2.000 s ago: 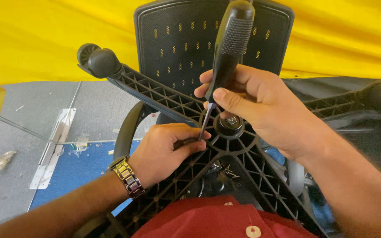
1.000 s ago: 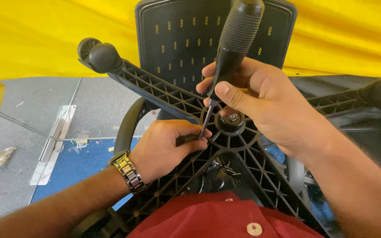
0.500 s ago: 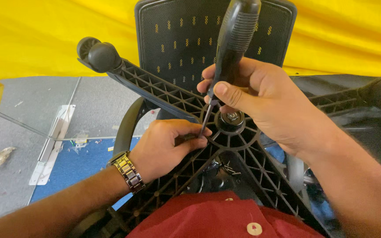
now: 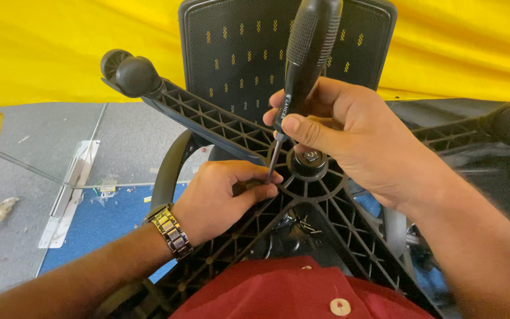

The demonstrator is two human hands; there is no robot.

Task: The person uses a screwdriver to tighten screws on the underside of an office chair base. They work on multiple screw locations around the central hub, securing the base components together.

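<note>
Screwdriver (image 4: 302, 71): black ribbed handle, long axis near upright and leaning slightly right at the top, tip pointing down beside the central hub (image 4: 309, 160) of an upturned black chair base (image 4: 219, 127). Right hand (image 4: 349, 139): clamped on the lower handle. Left hand (image 4: 225, 198): curled closed around the shaft tip, resting on a ribbed spoke; metal wristwatch (image 4: 169, 231). Caster (image 4: 131, 74): at spoke end, upper left. Mesh chair back (image 4: 237, 53): behind.

yellow cloth backdrop (image 4: 60, 53), grey floor (image 4: 25, 136), blue mat (image 4: 107, 215)

floor (image 4: 42, 136): grey | blue mat (image 4: 101, 218) | metal strip (image 4: 69, 192) | crumpled scrap (image 4: 0, 211)
</note>
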